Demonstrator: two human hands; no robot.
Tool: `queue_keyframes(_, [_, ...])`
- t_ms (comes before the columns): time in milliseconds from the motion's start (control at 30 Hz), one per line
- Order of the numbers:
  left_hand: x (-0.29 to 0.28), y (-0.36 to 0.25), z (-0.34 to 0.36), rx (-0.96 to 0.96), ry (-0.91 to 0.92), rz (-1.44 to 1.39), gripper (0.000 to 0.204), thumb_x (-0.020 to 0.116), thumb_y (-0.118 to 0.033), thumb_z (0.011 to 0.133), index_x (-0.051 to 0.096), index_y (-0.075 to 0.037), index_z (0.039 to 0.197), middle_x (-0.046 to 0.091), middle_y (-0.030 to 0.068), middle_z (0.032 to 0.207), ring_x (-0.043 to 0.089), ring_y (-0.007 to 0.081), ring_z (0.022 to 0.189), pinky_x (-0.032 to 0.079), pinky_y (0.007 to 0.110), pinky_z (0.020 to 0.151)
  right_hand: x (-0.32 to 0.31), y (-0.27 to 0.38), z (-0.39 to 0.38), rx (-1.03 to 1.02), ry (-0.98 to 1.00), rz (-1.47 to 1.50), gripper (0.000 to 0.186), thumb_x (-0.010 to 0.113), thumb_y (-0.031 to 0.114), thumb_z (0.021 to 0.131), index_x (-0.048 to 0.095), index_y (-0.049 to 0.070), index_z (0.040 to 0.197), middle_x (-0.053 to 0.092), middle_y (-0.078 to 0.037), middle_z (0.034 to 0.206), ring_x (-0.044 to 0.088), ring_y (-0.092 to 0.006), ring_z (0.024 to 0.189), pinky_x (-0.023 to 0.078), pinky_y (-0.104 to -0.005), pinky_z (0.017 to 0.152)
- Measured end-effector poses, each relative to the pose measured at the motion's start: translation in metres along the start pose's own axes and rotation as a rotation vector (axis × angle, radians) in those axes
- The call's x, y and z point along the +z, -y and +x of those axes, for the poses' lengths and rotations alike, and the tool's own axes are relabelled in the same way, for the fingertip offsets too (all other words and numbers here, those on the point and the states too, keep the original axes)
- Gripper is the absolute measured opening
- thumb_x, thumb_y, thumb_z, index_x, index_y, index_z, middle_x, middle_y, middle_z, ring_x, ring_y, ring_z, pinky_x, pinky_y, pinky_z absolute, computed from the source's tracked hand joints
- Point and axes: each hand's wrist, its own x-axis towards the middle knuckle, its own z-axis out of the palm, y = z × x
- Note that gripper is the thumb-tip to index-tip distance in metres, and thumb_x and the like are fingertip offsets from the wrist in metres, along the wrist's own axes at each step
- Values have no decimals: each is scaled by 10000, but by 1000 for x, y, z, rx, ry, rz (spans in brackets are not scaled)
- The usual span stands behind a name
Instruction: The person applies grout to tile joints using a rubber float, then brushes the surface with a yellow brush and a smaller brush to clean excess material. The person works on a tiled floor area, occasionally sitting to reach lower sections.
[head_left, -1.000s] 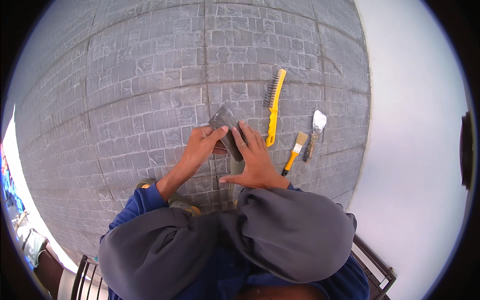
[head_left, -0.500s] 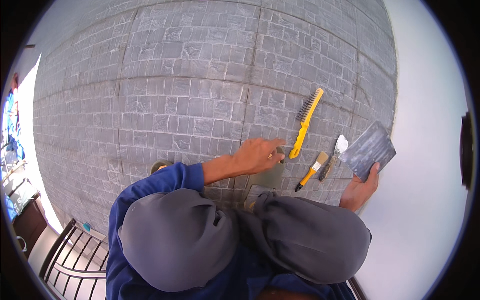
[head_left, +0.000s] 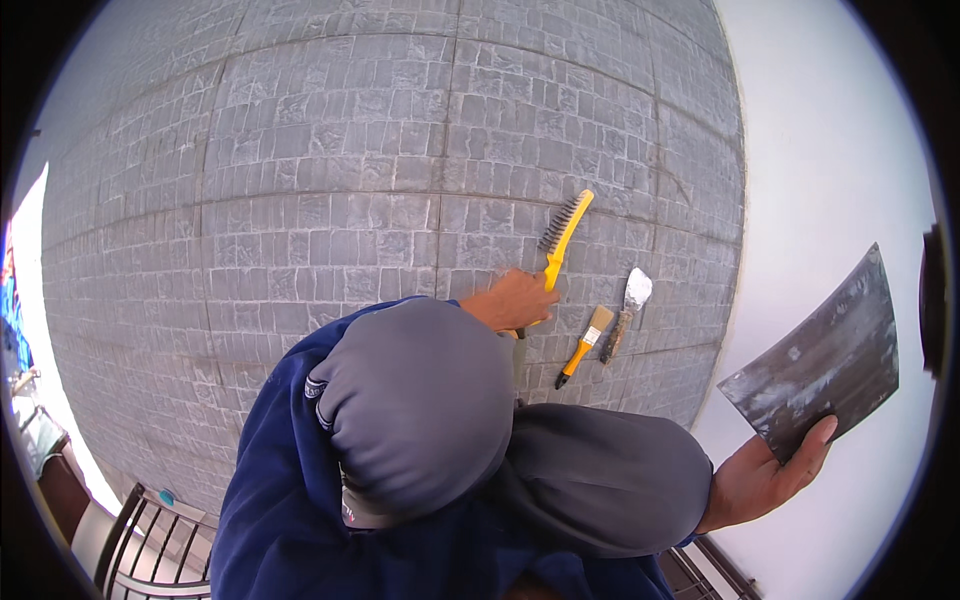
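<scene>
We see the dark flat sheet (head_left: 820, 360) at one o'clock of the right hand (head_left: 768, 485), which is clamped on its lower edge, thumb upon the face. The yellow wire brush (head_left: 567, 232) is in the left hand (head_left: 516, 297), fingers closed around the handle; its bristled end points to one o'clock. Around, we have the grey tiled floor (head_left: 330, 150). At seven o'clock of the left hand, the grey-clothed left knee (head_left: 425, 390) hides part of that forearm. On the floor, the white-bladed scraper (head_left: 637, 290) lies between three and four o'clock, the paintbrush (head_left: 584, 346) at four.
</scene>
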Motion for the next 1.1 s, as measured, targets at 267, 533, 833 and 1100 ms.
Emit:
queue_keyframes(267, [-41, 15, -23, -211, -501, -457, 247, 614, -128, 922, 549, -86, 1156, 610, 180, 930, 645, 359, 735, 531, 480, 605, 2, -8, -4, -324, 149, -222, 437, 556, -47, 982, 531, 44, 1408, 545, -212, 1349, 541, -294, 1264, 486, -380, 1028])
queue_keyframes(533, [-95, 25, -147, -400, -284, -182, 646, 554, 3, 906, 374, -156, 1506, 537, 120, 863, 600, 290, 662, 521, 425, 575, 62, 40, 1, 460, -290, 504, 567, 661, 214, 968, 472, -167, 1343, 505, -217, 1388, 534, -297, 1237, 438, -405, 1048])
queue_keyframes(833, [-124, 104, -368, -953, -512, 239, 597, 526, -73, 982, 374, -243, 1534, 614, 141, 821, 627, 341, 680, 491, 456, 579, 77, 43, -11, 352, -271, 326, 652, 693, 263, 939, 455, -197, 1335, 478, -285, 1379, 525, -374, 1234, 470, -438, 1010])
queue_keyframes(1100, [-153, 77, -438, -1164, -792, 248, 545, 473, -169, 1064, 280, -174, 1574, 693, 159, 906, 486, 124, 522, 396, 317, 471, 83, 58, -20, 409, -219, 367, 688, 657, 364, 951, 447, -155, 1352, 451, -295, 1383, 556, -356, 1187, 474, -450, 971])
